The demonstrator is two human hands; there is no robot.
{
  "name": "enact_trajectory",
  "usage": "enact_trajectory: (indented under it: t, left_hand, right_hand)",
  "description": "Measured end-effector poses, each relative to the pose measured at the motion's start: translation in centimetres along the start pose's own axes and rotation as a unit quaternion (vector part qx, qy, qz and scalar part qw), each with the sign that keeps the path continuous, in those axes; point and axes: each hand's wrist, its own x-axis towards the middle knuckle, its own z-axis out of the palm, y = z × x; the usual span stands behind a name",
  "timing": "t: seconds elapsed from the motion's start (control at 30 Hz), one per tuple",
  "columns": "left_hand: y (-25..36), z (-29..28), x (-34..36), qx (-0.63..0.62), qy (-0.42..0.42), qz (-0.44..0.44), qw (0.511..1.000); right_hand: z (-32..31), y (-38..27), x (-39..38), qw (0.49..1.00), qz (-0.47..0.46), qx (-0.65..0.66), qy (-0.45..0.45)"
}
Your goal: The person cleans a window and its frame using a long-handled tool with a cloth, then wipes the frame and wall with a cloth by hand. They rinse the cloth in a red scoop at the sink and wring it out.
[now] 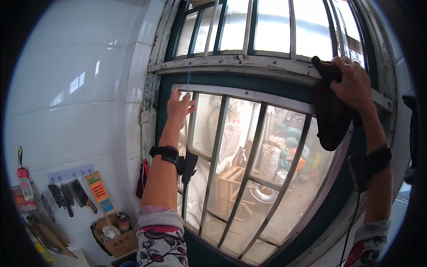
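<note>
My right hand (351, 82) grips a dark brown cloth (328, 120) high on the right, against the weathered white wooden crossbar (271, 63) below the barred upper panes; the cloth hangs down over the window's dark green frame. My left hand (180, 107) is raised at the top left corner of the lower barred pane (209, 100), fingers apart, beside a thin blue cord (189, 71) that hangs from the crossbar. I cannot tell whether its fingertips touch the metal frame.
On the white tiled wall (75, 80) at left, cleavers (81, 193) hang from a hook rack (71, 173). Below are a cardboard box (115, 244) and clutter. A red item (144, 175) hangs beside the window. Sacks and a wooden frame (229, 182) show through the glass.
</note>
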Motion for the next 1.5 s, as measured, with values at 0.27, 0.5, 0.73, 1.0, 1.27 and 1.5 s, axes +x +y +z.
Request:
enact_trajectory:
  t: [0.27, 0.5, 0.73, 1.0, 1.27, 1.5]
  left_hand:
    - [0.2, 0.4, 3.0, 0.249, 0.041, 0.172, 0.952]
    - [4.8, 4.4, 3.6, 0.013, -0.022, 0.262, 0.965]
    - [3.8, 4.2, 2.9, 0.01, -0.011, 0.153, 0.988]
    - [-8.9, -12.7, -10.7, 0.188, -0.077, 0.017, 0.979]
    - [-13.9, -46.8, -56.8, 0.723, -0.335, -0.298, 0.526]
    - [0.9, -55.5, -84.5, 0.483, -0.085, -0.73, 0.476]
  right_hand:
    - [-0.1, -0.1, 0.1, 1.0, 0.001, -0.001, 0.003]
    - [-0.1, -0.3, 0.0, 1.0, -0.007, -0.011, 0.003]
    - [-0.5, -0.6, 0.0, 1.0, 0.012, -0.016, -0.02]
    - [1.3, 1.1, 0.0, 0.999, -0.028, -0.008, 0.035]
    - [4.3, 2.9, 0.2, 0.988, -0.062, -0.099, 0.099]
    - [9.4, -2.8, -3.9, 0.939, -0.252, 0.012, 0.234]
